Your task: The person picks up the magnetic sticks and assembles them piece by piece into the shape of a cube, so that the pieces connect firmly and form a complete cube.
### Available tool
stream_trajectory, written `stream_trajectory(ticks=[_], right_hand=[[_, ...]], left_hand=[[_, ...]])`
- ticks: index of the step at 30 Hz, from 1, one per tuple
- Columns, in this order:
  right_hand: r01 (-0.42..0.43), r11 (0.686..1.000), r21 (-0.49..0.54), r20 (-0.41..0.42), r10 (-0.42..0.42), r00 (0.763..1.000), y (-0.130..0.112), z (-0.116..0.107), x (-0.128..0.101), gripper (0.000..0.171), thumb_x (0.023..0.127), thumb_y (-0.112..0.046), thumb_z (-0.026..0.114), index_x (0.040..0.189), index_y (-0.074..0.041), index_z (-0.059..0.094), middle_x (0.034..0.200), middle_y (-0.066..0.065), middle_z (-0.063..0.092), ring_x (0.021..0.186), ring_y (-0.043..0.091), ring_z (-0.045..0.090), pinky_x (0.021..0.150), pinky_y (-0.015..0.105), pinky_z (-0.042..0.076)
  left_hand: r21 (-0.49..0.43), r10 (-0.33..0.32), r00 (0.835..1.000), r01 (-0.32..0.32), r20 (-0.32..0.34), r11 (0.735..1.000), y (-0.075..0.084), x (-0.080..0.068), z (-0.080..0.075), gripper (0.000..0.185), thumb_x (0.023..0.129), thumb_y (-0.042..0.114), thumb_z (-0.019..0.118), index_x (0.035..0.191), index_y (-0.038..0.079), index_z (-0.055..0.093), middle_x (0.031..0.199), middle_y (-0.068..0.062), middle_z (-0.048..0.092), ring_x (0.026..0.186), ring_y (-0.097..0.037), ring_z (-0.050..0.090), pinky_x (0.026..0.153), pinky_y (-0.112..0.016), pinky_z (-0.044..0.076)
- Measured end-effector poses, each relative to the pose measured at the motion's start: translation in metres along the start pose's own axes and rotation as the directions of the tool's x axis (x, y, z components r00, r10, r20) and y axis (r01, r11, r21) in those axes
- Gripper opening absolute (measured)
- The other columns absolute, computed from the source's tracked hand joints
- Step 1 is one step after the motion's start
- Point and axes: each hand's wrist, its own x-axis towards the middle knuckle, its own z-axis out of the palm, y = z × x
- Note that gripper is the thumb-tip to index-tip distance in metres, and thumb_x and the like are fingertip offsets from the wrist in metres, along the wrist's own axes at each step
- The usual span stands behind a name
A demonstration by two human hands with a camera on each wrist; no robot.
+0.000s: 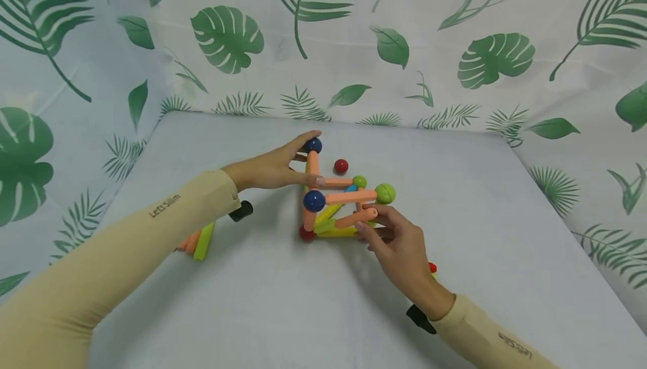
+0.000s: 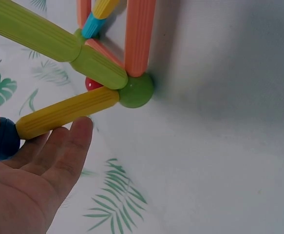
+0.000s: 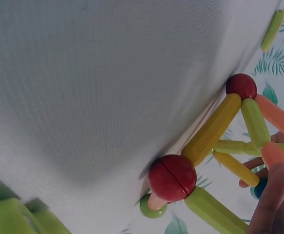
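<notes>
My left hand [image 1: 273, 168] lay flat-fingered against the light, wobbly stick-and-ball frame [image 1: 336, 206] mid-table [image 1: 253, 301], while my right hand [image 1: 399, 248] pinched an orange stick [image 1: 356, 217], safest near a ball.

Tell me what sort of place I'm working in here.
Probably a staged recording setup rather than a lived-in room: a plain pale table, a leaf-print cloth backdrop hung behind and around it, and only a stick-and-ball toy structure with spare sticks.

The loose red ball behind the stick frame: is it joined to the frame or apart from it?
Apart. The red ball lies alone on the table, with bare surface between it and the frame; no stick reaches it.
</notes>
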Motion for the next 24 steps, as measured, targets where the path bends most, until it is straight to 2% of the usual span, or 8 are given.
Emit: stream_trajectory(ticks=[4,8,12,16,20,24], right_hand=[[-0.004,1.0,0.008,-0.006,0.004,1.0,0.001,0.002,0.001,0.035,0.09,-0.004,0.077,0.123,-0.002,0.064,0.106,0.005,0.074,0.078,0.029,0.075,0.059,0.036,0.059],[0.004,1.0,-0.012,0.007,-0.004,1.0,0.002,0.001,-0.001,0.032,0.093,-0.01,0.075,0.122,-0.003,0.065,0.106,0.003,0.073,0.078,0.02,0.074,0.06,0.031,0.058],[0.032,0.999,0.0,0.062,-0.032,0.998,0.0,-0.003,-0.008,0.026,0.099,-0.011,0.067,0.125,-0.01,0.067,0.102,-0.001,0.07,0.079,0.015,0.067,0.063,0.028,0.053],[0.052,0.998,0.03,0.156,-0.057,0.986,0.0,-0.006,-0.014,0.034,0.103,-0.008,0.058,0.137,-0.015,0.062,0.104,-0.003,0.065,0.084,0.018,0.06,0.069,0.029,0.05],[0.011,0.999,0.041,0.225,-0.02,0.974,0.002,-0.006,-0.016,0.045,0.105,-0.01,0.055,0.149,-0.018,0.05,0.104,0.003,0.066,0.086,0.018,0.061,0.075,0.029,0.051],[-0.048,0.998,0.043,0.258,0.036,0.966,0.003,-0.006,-0.015,0.034,0.107,-0.014,0.052,0.141,-0.017,0.05,0.1,0.008,0.064,0.081,0.02,0.061,0.069,0.03,0.051]], left_hand=[[-0.002,0.005,1.0,-0.005,-0.002,1.0,0.0,-0.001,0.0,0.105,0.086,0.057,0.075,0.161,0.042,0.003,0.161,-0.003,0.028,0.146,-0.024,0.032,0.114,-0.059,0.027],[-0.001,0.005,1.0,-0.005,0.001,1.0,-0.001,0.0,0.0,0.104,0.087,0.057,0.074,0.161,0.042,0.002,0.161,-0.003,0.028,0.146,-0.025,0.032,0.114,-0.059,0.027],[0.0,0.005,1.0,-0.005,0.003,1.0,0.0,0.0,0.0,0.105,0.086,0.058,0.074,0.161,0.042,0.002,0.161,-0.003,0.027,0.146,-0.026,0.032,0.113,-0.06,0.028],[0.004,0.003,1.0,-0.003,-0.001,1.0,0.001,0.0,0.001,0.105,0.086,0.057,0.075,0.161,0.042,0.002,0.161,-0.003,0.028,0.146,-0.025,0.032,0.113,-0.06,0.028],[0.016,-0.006,1.0,0.006,-0.008,1.0,0.001,-0.001,0.001,0.105,0.087,0.057,0.074,0.161,0.042,0.001,0.163,-0.002,0.025,0.146,-0.025,0.032,0.112,-0.06,0.03],[0.02,-0.018,1.0,0.018,-0.01,1.0,0.001,-0.001,0.002,0.107,0.085,0.061,0.074,0.161,0.043,0.001,0.164,-0.002,0.023,0.146,-0.025,0.032,0.111,-0.06,0.031]])
